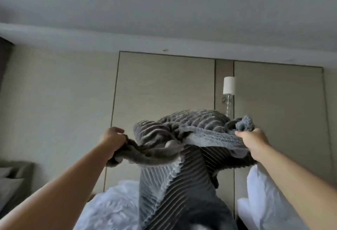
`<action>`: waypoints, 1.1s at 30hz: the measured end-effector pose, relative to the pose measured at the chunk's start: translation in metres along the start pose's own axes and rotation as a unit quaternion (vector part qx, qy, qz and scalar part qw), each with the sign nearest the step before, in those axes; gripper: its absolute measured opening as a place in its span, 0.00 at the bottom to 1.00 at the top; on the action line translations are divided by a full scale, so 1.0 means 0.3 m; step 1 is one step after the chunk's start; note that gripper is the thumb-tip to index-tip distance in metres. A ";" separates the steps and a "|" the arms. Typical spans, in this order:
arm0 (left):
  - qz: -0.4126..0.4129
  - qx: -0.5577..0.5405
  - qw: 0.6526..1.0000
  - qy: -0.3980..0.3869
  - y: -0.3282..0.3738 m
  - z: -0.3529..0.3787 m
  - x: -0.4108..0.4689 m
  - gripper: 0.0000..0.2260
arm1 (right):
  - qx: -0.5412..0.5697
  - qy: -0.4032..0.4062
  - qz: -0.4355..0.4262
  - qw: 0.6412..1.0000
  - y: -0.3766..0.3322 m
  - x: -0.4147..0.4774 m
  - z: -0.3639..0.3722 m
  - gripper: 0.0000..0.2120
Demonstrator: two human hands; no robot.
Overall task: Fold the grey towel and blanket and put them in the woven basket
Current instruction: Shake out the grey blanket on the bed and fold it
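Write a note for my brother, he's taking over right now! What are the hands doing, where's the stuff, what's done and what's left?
Left hand: grips one bunched edge of the grey ribbed plush blanket.
Right hand: grips another edge, raised to about the same height.
Blanket: held up in the air, twisted in the middle, with its lower part hanging over the white rumpled bedding.
Grey towel and woven basket: not in view.
Done: nothing looks folded.
Left: straighten and fold the blanket, fold the towel, put both in the basket.
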State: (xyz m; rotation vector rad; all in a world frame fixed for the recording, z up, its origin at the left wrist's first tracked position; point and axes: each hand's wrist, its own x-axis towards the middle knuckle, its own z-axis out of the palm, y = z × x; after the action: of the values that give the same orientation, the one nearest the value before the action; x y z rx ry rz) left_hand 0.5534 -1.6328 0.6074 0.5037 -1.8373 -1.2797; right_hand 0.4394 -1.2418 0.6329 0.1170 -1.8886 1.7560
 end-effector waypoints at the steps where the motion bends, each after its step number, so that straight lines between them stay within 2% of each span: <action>1: -0.024 0.012 1.000 -0.014 -0.091 0.008 -0.033 0.12 | -0.006 -0.015 0.039 0.999 0.104 -0.056 0.001 0.13; 3: -0.073 0.044 0.996 -0.038 -0.284 0.024 -0.132 0.12 | -0.013 -0.039 0.127 0.991 0.335 -0.188 -0.001 0.17; 5: -0.122 0.126 0.981 -0.076 -0.501 0.038 -0.255 0.10 | -0.043 -0.039 0.205 0.977 0.568 -0.349 -0.010 0.21; 7: -0.176 0.222 0.953 -0.108 -0.734 0.046 -0.409 0.06 | -0.075 -0.043 0.295 0.952 0.781 -0.536 -0.032 0.24; 8: -0.208 0.236 0.942 -0.116 -0.850 0.042 -0.497 0.08 | -0.088 -0.046 0.338 0.936 0.872 -0.639 -0.051 0.25; 10: -0.289 0.259 0.914 -0.120 -1.063 0.000 -0.681 0.13 | -0.124 -0.055 0.404 0.905 1.030 -0.842 -0.105 0.23; 13: -0.384 0.325 0.852 -0.145 -1.320 -0.095 -0.931 0.14 | -0.183 -0.087 0.479 0.854 1.199 -1.129 -0.182 0.18; 15: -0.444 0.287 0.834 -0.160 -1.417 -0.146 -1.081 0.11 | -0.255 -0.122 0.492 0.824 1.265 -1.295 -0.221 0.19; 17: -0.491 0.244 0.818 -0.172 -1.467 -0.196 -1.209 0.04 | -0.325 -0.158 0.492 0.792 1.303 -1.443 -0.245 0.21; 19: -0.537 0.215 0.791 -0.198 -1.495 -0.234 -1.313 0.05 | -0.357 -0.184 0.502 0.766 1.325 -1.572 -0.269 0.24; 22: -0.574 0.157 0.773 -0.218 -1.499 -0.264 -1.442 0.07 | -0.362 -0.170 0.532 0.747 1.325 -1.716 -0.312 0.25; 24: -0.567 0.135 0.781 -0.226 -1.484 -0.281 -1.525 0.07 | -0.362 -0.148 0.545 0.742 1.314 -1.777 -0.346 0.24; 26: -0.549 0.118 0.794 -0.233 -1.453 -0.287 -1.578 0.08 | -0.364 -0.113 0.532 0.756 1.279 -1.794 -0.365 0.21; 29: -0.549 0.094 0.794 -0.242 -1.377 -0.262 -1.566 0.10 | -0.435 -0.071 0.410 0.798 1.206 -1.752 -0.373 0.16; 30: -0.550 0.058 0.796 -0.245 -1.345 -0.240 -1.546 0.12 | -0.421 -0.054 0.384 0.820 1.182 -1.729 -0.369 0.14; 31: -0.538 0.038 0.805 -0.247 -1.317 -0.219 -1.522 0.14 | -0.365 -0.038 0.383 0.848 1.151 -1.698 -0.360 0.14; 33: -0.491 0.034 0.833 -0.252 -1.251 -0.174 -1.460 0.16 | -0.153 0.001 0.423 0.893 1.093 -1.616 -0.339 0.10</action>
State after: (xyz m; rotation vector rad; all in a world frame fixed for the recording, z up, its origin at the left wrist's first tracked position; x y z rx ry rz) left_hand 0.8032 -1.5034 0.1012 1.3782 -2.1168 -2.1819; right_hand 0.7434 -1.2451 0.1227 -0.9597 -2.3781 1.8908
